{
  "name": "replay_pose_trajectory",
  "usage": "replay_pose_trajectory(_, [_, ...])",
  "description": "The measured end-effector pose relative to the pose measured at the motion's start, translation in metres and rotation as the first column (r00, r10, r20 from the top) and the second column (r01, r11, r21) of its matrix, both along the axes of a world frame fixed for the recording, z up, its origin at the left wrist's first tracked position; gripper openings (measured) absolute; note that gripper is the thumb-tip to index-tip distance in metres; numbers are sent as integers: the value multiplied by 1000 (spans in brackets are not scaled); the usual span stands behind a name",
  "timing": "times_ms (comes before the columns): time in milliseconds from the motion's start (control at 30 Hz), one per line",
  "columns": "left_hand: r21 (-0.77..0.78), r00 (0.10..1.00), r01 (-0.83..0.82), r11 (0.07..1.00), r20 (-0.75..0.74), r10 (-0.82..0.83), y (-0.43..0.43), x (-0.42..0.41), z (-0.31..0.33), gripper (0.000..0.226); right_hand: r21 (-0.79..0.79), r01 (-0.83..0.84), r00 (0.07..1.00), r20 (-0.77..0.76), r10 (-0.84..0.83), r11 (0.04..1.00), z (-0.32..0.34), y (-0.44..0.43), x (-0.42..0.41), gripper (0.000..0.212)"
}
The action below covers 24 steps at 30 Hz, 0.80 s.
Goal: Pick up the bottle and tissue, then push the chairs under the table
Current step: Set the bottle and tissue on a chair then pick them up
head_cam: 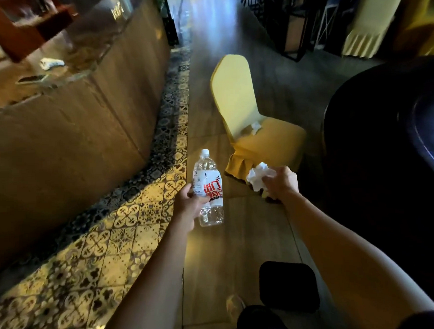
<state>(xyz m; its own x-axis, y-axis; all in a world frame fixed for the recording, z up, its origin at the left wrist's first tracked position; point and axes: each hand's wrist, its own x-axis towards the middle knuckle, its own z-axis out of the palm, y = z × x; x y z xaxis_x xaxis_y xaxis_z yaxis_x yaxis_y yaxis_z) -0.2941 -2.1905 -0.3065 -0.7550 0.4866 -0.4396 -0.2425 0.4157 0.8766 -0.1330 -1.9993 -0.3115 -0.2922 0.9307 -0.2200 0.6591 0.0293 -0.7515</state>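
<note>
My left hand (188,204) grips a clear plastic bottle (208,186) with a white cap and a red-and-white label, held upright over the floor. My right hand (281,183) holds a crumpled white tissue (257,175) in its curled fingers. Ahead stands a chair (248,114) in a yellow cover, its back toward the left, pulled out from the dark round table (382,139) on the right. Another small white tissue (256,127) lies on the chair's seat near the backrest.
A long tan counter (74,135) runs along the left, with a white cloth (51,63) on top. Patterned tiles (103,237) border a wooden floor aisle. More covered chairs (371,23) and dark frames stand at the back right. A black object (289,285) is near my legs.
</note>
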Motion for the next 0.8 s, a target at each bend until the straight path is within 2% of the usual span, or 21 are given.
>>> replay_pose_trajectory(200, [-21,998,61,998,6,-61,83,-58,0,77,-17,-18,1000,19,19,1000,4,72,-54,16])
replay_pose_trajectory(533, [-51,984,177,983,32,-176,254,-181,-29,72,-40,102,994,45,-100,994,-38,215,-140,12])
replay_pose_trajectory(633, [-70,978,209,975,34,-207,316,-226,-37,79,17,84,989,117,-85,996,-50,263,-170,16])
replay_pose_trajectory(800, [-124,944,329,936,35,-327,409,-281,-51,69,7,90,978,189,-89,996,-65,329,-211,13])
